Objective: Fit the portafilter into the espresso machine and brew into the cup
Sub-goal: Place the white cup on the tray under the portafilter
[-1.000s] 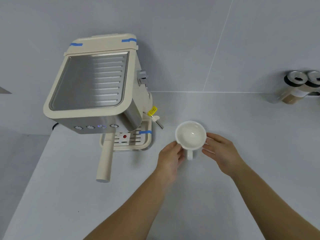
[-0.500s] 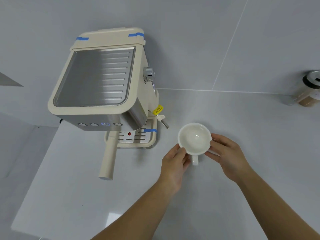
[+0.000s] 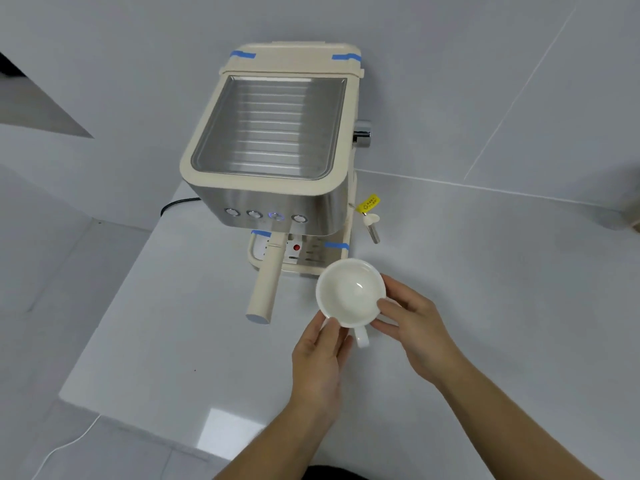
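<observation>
A cream and steel espresso machine (image 3: 277, 157) stands on the white counter against the wall. The portafilter sits under its front, its long cream handle (image 3: 265, 282) pointing toward me. An empty white cup (image 3: 349, 292) is just right of that handle, in front of the drip tray (image 3: 311, 263), its small handle toward me. My left hand (image 3: 320, 358) holds the cup's near left side. My right hand (image 3: 412, 322) grips its right rim, thumb on the edge.
A steam wand (image 3: 372, 228) with a yellow tag hangs at the machine's right side. Four buttons line the front, one lit blue (image 3: 276, 215). A black cord (image 3: 176, 204) leaves the machine on the left. The counter's left edge (image 3: 114, 306) drops to the floor.
Both hands have carried the cup left, closer to the drip tray and portafilter handle. The view has swung left, so the jars at the right have left the frame.
</observation>
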The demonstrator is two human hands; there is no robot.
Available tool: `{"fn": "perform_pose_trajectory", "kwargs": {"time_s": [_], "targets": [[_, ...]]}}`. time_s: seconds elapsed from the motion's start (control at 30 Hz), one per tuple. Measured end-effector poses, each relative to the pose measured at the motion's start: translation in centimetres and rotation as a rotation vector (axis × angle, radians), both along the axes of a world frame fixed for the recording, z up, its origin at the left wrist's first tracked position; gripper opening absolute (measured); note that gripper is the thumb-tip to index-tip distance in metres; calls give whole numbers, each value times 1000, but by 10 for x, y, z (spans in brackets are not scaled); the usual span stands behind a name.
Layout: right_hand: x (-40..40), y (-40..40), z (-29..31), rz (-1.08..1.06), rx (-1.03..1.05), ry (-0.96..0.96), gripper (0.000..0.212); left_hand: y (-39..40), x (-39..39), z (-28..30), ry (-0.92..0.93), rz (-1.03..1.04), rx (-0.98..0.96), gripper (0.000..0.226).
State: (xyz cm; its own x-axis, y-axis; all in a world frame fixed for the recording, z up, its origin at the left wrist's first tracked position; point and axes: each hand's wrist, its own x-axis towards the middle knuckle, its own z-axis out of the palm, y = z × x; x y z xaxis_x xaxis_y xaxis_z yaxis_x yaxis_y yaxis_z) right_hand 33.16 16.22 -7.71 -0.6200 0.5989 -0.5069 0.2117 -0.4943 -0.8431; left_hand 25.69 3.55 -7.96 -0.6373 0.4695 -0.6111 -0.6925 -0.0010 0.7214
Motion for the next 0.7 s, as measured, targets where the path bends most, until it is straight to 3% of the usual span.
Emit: {"fn": "perform_pose_trajectory", "kwargs": {"time_s": [0.27, 0.57, 0.7], "targets": [[-42, -5, 1, -57, 32, -28, 24, 2, -20, -2, 12, 140, 61, 29], [-70, 1, -6, 7, 142, -4, 44, 27, -23, -5, 70, 253, 80, 32], [-80, 4, -10, -1, 179, 18, 41, 33, -28, -9, 79, 295, 62, 36]]}}
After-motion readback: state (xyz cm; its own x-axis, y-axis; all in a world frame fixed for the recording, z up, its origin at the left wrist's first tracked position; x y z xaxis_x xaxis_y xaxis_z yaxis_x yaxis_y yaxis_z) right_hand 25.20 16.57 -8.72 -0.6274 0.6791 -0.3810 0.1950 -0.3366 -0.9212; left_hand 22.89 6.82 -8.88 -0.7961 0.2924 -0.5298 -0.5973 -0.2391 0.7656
